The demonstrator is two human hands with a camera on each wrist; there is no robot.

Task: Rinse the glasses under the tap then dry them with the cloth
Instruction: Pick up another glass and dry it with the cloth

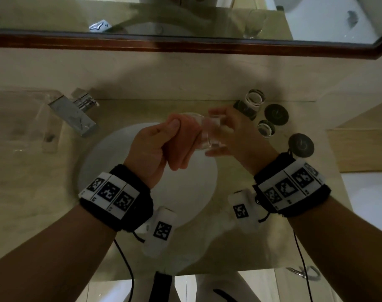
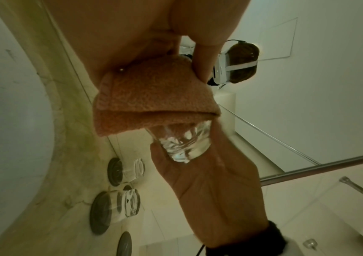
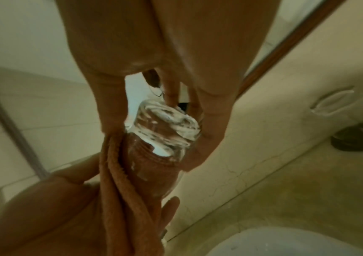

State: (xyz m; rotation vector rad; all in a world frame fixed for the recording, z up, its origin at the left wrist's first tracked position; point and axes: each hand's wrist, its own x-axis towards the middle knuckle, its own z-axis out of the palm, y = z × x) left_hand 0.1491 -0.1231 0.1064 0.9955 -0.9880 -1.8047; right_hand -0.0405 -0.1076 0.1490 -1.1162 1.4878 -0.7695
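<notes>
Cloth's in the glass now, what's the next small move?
Probably twist the glass with the right hand while the left hand holds the cloth inside: the cloth fills the mouth, and the thick base sits bare.

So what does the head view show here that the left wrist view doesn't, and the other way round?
Only the head view shows the tap at the left of the counter, the mirror's wooden frame, and both wrist bands from above. Only the left wrist view shows the cloth clearly as orange terry, bunched over the mouth of the glass, with its thick base toward the camera. Both show the left hand gripping the cloth, the right hand holding the glass, the sink, and other glasses and dark coasters on the counter.
</notes>
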